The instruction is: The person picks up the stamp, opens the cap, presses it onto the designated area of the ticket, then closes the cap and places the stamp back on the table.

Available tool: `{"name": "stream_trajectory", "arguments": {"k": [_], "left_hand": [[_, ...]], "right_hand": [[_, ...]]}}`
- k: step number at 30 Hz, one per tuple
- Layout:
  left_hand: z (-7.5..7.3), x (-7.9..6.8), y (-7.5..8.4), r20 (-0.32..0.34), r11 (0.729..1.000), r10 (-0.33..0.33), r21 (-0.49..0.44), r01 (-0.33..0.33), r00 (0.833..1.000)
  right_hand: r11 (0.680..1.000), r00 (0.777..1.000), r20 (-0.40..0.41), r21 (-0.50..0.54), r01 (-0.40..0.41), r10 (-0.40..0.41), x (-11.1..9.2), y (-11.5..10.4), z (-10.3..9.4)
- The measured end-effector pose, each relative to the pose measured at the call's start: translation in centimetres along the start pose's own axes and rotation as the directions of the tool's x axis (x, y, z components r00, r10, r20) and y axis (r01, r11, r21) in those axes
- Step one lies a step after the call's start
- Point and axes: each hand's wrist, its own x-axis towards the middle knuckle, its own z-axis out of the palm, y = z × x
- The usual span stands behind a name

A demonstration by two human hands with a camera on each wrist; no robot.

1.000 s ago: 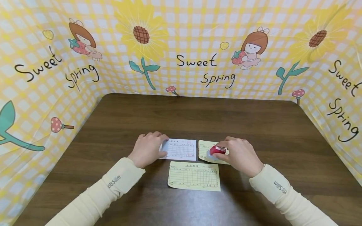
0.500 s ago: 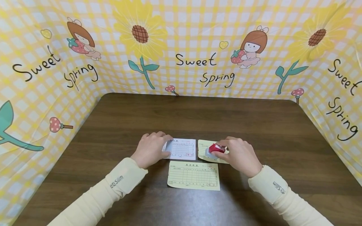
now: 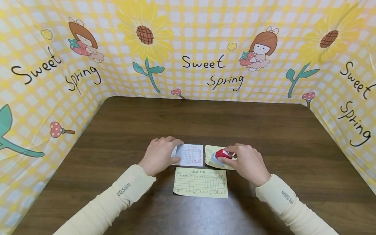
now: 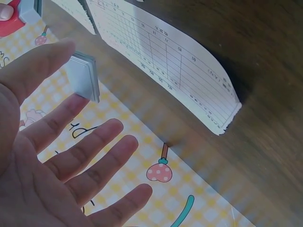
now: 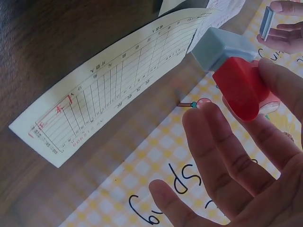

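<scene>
My right hand pinches a red stamp with a pale grey-blue base between thumb and fingers. The stamp hovers over the right yellow slip, which bears a red mark in the right wrist view. In my left hand, thumb and index finger pinch a small flat grey square piece, perhaps the stamp's cap; the other fingers spread out. Beneath that hand lies a white slip, its left part hidden, with a red box at its lower right. Closer to me lies another yellow slip, also marked at lower right.
The slips lie on a dark brown wooden table. A yellow checked cloth with printed flowers and lettering rises along its back and both sides.
My left hand has shifted to the right with the grey piece, covering more of the white slip. My right hand and the stamp have moved slightly left. The slips lie where they were.
</scene>
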Motion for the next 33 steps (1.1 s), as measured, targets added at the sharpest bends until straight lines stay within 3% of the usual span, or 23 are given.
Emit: {"name": "stream_trajectory", "arguments": {"k": [33], "left_hand": [[0.8,0.8,2.0,-0.055,0.991,0.021,-0.13,-0.028,0.998]], "right_hand": [[0.979,0.992,-0.052,0.172,-0.107,0.118,-0.1,0.0,0.9]]}}
